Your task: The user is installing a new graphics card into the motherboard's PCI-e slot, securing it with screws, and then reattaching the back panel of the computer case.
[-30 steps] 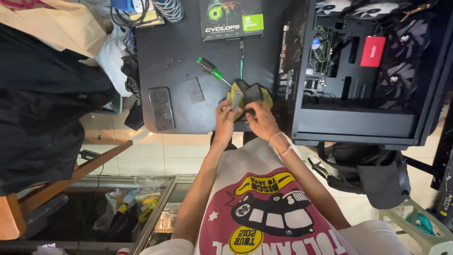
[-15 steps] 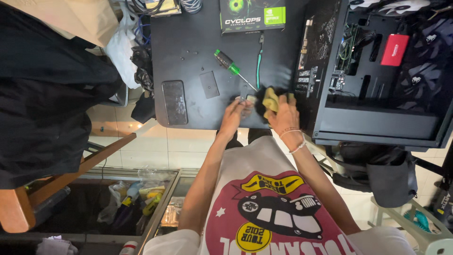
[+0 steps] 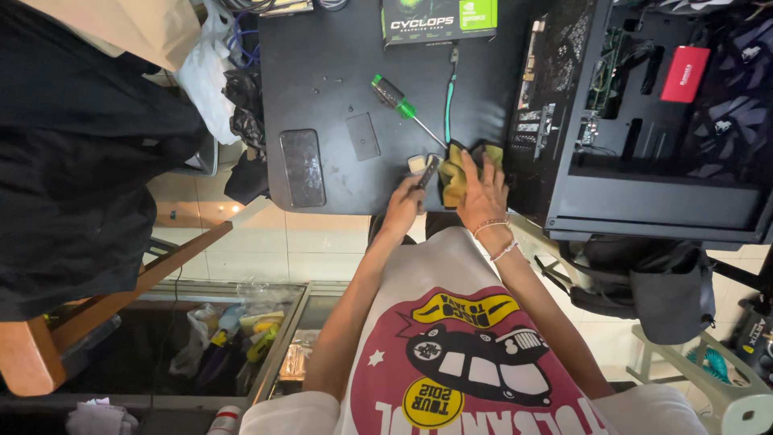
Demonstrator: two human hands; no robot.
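Head cam: left hand (image 3: pixel 405 211) pinches dark slim part (image 3: pixel 427 171), axis angled away-right; right hand (image 3: pixel 483 187) spread on yellow cloth (image 3: pixel 454 173).

Computer repair workbench: open PC case (image 3: pixel 668 121), screwdriver (image 3: pixel 398 101).

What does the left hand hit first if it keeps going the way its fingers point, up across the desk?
The left hand holds a small dark flat piece angled up-right. Straight on, it would probably first meet the shaft of the green-handled screwdriver lying on the black desk; depth is unclear.

Yellow cloth (image 3: pixel 456 173); green-handled screwdriver (image 3: pixel 394 97); black table (image 3: pixel 322 48); black phone (image 3: pixel 303 167); red card (image 3: pixel 684 74).
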